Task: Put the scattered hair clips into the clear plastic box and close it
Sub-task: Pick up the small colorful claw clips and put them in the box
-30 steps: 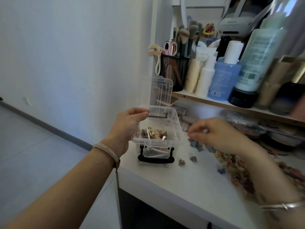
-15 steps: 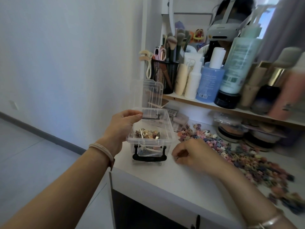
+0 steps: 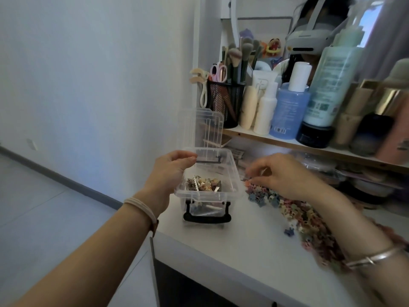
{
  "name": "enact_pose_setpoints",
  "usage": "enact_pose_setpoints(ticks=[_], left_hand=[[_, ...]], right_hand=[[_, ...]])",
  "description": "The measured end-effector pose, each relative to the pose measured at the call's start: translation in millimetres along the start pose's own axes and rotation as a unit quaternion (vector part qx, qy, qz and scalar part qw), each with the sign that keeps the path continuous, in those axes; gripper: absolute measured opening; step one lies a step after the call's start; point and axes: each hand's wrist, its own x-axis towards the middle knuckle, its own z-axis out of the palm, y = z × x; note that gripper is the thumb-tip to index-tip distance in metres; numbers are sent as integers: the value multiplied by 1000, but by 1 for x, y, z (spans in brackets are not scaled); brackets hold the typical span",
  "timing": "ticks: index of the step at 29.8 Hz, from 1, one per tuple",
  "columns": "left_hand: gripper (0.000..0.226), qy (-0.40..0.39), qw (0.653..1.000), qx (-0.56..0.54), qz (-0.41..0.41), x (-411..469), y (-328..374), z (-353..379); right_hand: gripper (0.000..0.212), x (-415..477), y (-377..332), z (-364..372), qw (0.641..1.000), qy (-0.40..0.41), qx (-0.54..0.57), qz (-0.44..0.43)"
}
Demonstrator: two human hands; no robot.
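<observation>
With left hand (image 3: 168,173) gripping the small clear plastic box (image 3: 231,173) by its rim to steady it on the white desk (image 3: 243,244), reaching curled right hand (image 3: 285,173), perhaps pinching one, into scattered pastel hair clips (image 3: 309,220) beside it.

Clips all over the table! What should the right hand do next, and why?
Probably pinch some clips at the pile's near end and carry them left over the box. The right hand has its curled fingers right at the pile; whether they hold one already, I cannot tell. The left hand holds the box's rim, and the lid stands open.
</observation>
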Motion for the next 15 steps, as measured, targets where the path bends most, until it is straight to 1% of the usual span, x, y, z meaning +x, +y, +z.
enact_pose_setpoints(ticks=[2, 3, 5, 8, 12, 13, 14, 15], left_hand=[[12, -6, 1000, 2, -3, 1, 0, 3], [13, -7, 1000, 0, -3, 1, -1, 4], [13, -9, 1000, -4, -1, 1, -1, 6], [14, -11, 1000, -6, 0, 1, -2, 8], [16, -12, 1000, -4, -2, 0, -1, 9], [17, -12, 1000, -3, -2, 1, 0, 9], [17, -13, 1000, -1, -1, 0, 0, 9], [17, -14, 1000, 0, 0, 0, 0, 10]], right_hand=[[22, 0, 9, 10, 995, -68, -73, 9], [24, 0, 10, 16, 991, -90, -99, 8], [25, -2, 11, 24, 987, -101, -128, 1], [19, -4, 12, 30, 987, -84, -137, -11], [21, -3, 18, 33, 991, -78, -106, -18], [21, -3, 20, 32, 994, -65, -86, -15], [20, -3, 21, 30, 998, -34, -47, -11], [19, -3, 20, 28, 1000, 15, 10, -4]])
